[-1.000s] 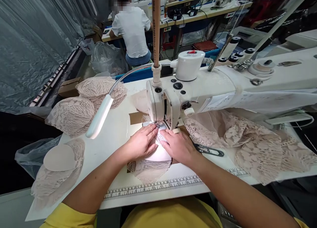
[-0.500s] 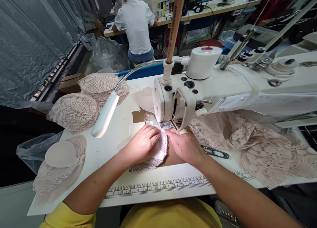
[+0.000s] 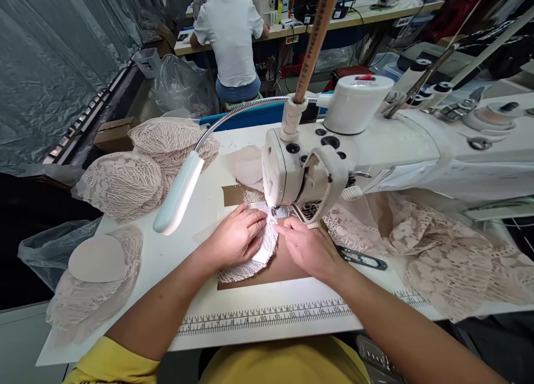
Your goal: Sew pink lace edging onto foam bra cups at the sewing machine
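Under the needle area of the white sewing machine (image 3: 287, 167) lies a pale lace piece (image 3: 267, 249) with a smooth white layer on it. My left hand (image 3: 238, 234) rests flat on its left part, fingers stretched towards the presser foot. At the right edge of the piece is my right hand (image 3: 308, 245), its fingers curled and the index finger pointing to the lace edge. Its thumb is mostly hidden. Beneath the lace shows a brown sheet (image 3: 292, 264). Black-handled thread snips (image 3: 362, 258) lie just right of my right hand.
Stacked lace cups (image 3: 125, 183) stand at the back left, and a lace piece with a smooth oval (image 3: 98, 259) lies nearer. A lamp (image 3: 178, 192) arches over the table. Loose lace (image 3: 454, 256) covers the right side. A ruler strip (image 3: 267, 317) runs along the front. Beyond sits a person (image 3: 231, 39).
The lace piece has shifted slightly left with my left hand. My right index finger now points out straighter along the lace edge. The view has turned a little.
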Demonstrator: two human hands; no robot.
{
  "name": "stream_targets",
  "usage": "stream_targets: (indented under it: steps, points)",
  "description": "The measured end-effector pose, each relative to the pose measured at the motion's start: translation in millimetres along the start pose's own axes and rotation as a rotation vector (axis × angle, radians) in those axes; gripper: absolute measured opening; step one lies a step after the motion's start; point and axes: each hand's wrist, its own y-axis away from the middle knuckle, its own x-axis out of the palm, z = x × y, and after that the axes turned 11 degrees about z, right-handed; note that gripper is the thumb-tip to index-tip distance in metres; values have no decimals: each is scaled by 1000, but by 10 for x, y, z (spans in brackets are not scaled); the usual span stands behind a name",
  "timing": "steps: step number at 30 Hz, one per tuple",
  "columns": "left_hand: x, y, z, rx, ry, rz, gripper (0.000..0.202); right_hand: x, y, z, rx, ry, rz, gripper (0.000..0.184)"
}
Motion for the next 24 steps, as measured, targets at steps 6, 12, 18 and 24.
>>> stream_targets:
  steps: [6,12,18,24]
  points:
    - [31,-9,30,5,-51,-16,33,14,0,-31,19,-14,-20,40]
    - [38,-28,-64,46,3,2,35,29,-17,-77,47,-52,-79,38]
    - [75,-27,-112,48,44,5,37,40,-2,-42,44,-19,-58,36]
    - [122,-5,-85,61,83,-49,38,50,2,-10,47,88,1,38]
